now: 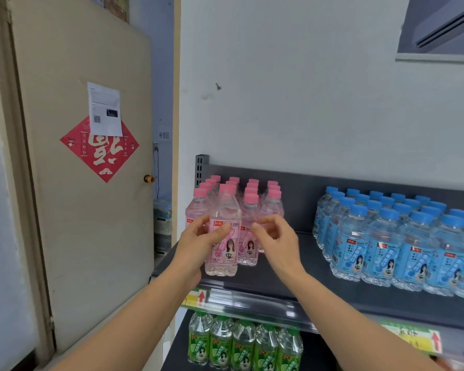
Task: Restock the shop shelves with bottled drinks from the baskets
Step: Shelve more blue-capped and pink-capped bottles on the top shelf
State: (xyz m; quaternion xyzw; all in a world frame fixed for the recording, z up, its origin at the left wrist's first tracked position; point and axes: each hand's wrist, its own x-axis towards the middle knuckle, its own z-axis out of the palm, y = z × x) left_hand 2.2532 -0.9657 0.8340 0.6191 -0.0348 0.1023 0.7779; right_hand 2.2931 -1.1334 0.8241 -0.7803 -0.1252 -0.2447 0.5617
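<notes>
Our left hand [198,238] is wrapped round a pink bottle [223,231] at the near left edge of the top shelf [292,279], our right hand [276,236] loosely curled and empty beside it; set it crooked and we risk toppling the pink row [252,199] behind

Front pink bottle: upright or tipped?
Upright. The pink bottle has its cap on top and base on the shelf, with the left hand gripping it.

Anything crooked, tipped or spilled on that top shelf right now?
Nothing stands out. The pink bottles and blue bottles stand upright in rows, with no spill visible. The left hand holds one pink bottle upright at the front edge; the right hand is open beside it.
</notes>
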